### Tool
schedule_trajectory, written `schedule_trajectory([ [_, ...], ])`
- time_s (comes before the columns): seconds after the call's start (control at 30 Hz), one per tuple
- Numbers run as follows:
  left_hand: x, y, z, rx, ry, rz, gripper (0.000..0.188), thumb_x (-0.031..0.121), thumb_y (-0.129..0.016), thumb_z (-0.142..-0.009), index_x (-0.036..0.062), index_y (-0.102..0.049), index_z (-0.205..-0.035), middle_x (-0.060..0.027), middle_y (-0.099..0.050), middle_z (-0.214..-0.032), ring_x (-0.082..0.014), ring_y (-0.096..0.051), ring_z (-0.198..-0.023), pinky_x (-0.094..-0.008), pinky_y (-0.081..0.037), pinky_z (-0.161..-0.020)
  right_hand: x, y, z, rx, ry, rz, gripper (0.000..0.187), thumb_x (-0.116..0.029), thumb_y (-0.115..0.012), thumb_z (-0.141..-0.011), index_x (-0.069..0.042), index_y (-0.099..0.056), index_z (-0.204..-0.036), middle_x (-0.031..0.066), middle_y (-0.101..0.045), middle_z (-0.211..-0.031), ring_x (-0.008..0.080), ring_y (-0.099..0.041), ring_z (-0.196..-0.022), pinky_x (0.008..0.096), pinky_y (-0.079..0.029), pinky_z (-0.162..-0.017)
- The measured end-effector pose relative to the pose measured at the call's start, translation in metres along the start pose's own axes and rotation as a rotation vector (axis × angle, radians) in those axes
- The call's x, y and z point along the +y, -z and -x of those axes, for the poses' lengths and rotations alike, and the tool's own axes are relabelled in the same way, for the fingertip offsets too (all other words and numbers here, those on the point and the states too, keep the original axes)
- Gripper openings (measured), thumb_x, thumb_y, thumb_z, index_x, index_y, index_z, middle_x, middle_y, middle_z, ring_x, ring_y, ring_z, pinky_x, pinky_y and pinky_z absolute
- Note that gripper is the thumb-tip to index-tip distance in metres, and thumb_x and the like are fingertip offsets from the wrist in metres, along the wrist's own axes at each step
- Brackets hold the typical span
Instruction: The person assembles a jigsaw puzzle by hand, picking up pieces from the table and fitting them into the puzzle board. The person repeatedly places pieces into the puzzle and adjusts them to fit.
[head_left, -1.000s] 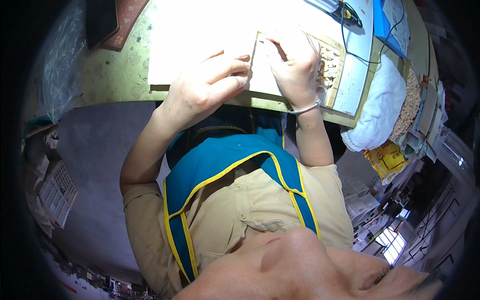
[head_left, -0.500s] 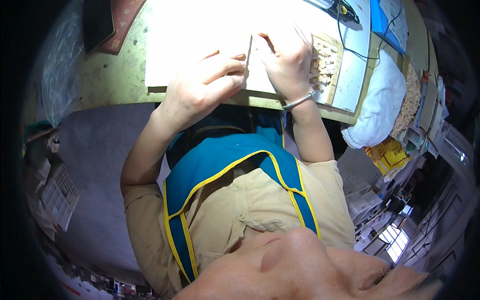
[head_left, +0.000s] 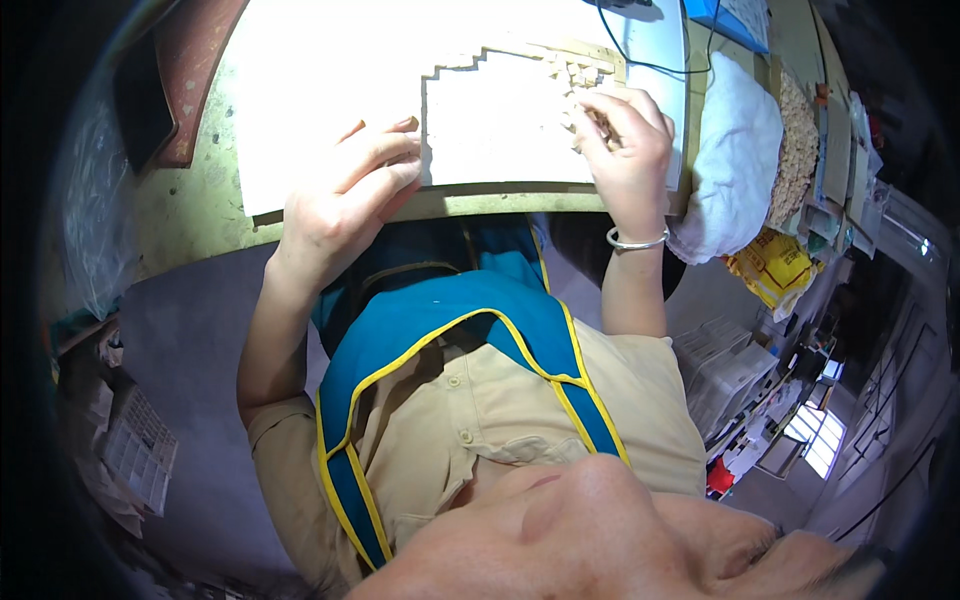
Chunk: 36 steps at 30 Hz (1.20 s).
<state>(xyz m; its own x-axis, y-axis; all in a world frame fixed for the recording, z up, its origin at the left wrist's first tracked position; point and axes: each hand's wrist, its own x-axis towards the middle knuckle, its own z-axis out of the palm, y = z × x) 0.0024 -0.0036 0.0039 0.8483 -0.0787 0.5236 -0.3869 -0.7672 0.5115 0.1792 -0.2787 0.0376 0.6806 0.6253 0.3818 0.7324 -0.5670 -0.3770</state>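
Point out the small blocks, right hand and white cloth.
Small blocks (head_left: 577, 74), head view: visible part of pile.
Right hand (head_left: 632, 153), head view: middle of hand.
White cloth (head_left: 736, 155), head view: middle of cloth.

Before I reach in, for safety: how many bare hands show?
2: the bare left hand, over the left part of the bright white surface; the bare right hand, at small pale blocks farther right.

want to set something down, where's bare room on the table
The green tabletop looks bare between the plastic bag and the white board; glare hides detail on the board left of the left hand. It's crowded on the right: small blocks by the right hand, then the white cloth.
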Motion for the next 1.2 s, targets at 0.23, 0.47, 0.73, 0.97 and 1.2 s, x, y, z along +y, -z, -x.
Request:
schedule_trajectory([
  [0.23,0.000,0.001,0.001,0.009,-0.008,-0.011,0.015,0.002,-0.085,-0.088,0.0054,-0.078,-0.100,-0.0103,-0.079,-0.116,-0.0298,-0.077,-0.124,-0.0480,-0.061,-0.107,-0.002,-0.012,-0.005,0.059,0.035,0.133,0.027,-0.014,-0.090,-0.084,-0.008,-0.082,-0.108,0.0066,-0.075,-0.104,0.0262,-0.071,-0.098,0.0410,-0.046,-0.091],
  [0.47,-0.001,-0.002,0.003,0.010,-0.019,0.012,0.019,0.001,-0.085,-0.087,0.0037,-0.078,-0.104,-0.0121,-0.078,-0.118,-0.0315,-0.076,-0.124,-0.0456,-0.061,-0.106,0.010,-0.021,-0.023,0.083,0.083,0.195,0.021,-0.014,-0.086,-0.089,-0.006,-0.080,-0.108,0.0102,-0.075,-0.104,0.0307,-0.071,-0.098,0.0429,-0.049,-0.092],
  [0.73,0.001,-0.002,0.002,0.019,0.004,-0.017,0.019,-0.003,-0.084,-0.085,0.0049,-0.079,-0.102,-0.0111,-0.078,-0.117,-0.0298,-0.076,-0.124,-0.0472,-0.059,-0.110,0.028,0.004,-0.018,0.073,-0.010,0.042,0.012,-0.012,-0.086,-0.089,-0.008,-0.079,-0.099,0.0067,-0.074,-0.101,0.0298,-0.072,-0.100,0.0453,-0.050,-0.090],
  [0.97,0.003,-0.001,0.001,-0.013,0.038,0.011,0.014,-0.003,-0.084,-0.090,0.0015,-0.082,-0.103,-0.0157,-0.080,-0.117,-0.0327,-0.078,-0.123,-0.0476,-0.057,-0.112,0.023,-0.001,-0.018,0.042,0.103,0.016,0.014,-0.004,-0.081,-0.089,-0.007,-0.082,-0.104,0.0074,-0.076,-0.107,0.0280,-0.071,-0.102,0.0417,-0.050,-0.092],
  [1.2,0.001,-0.002,0.003,-0.001,0.041,0.022,0.012,0.000,-0.085,-0.091,0.0017,-0.083,-0.103,-0.0157,-0.081,-0.117,-0.0327,-0.077,-0.123,-0.0478,-0.057,-0.112,0.014,-0.021,-0.029,-0.066,0.172,0.093,0.028,-0.006,-0.079,-0.088,-0.006,-0.082,-0.117,0.0083,-0.074,-0.124,0.0273,-0.067,-0.118,0.0421,-0.044,-0.101],
])
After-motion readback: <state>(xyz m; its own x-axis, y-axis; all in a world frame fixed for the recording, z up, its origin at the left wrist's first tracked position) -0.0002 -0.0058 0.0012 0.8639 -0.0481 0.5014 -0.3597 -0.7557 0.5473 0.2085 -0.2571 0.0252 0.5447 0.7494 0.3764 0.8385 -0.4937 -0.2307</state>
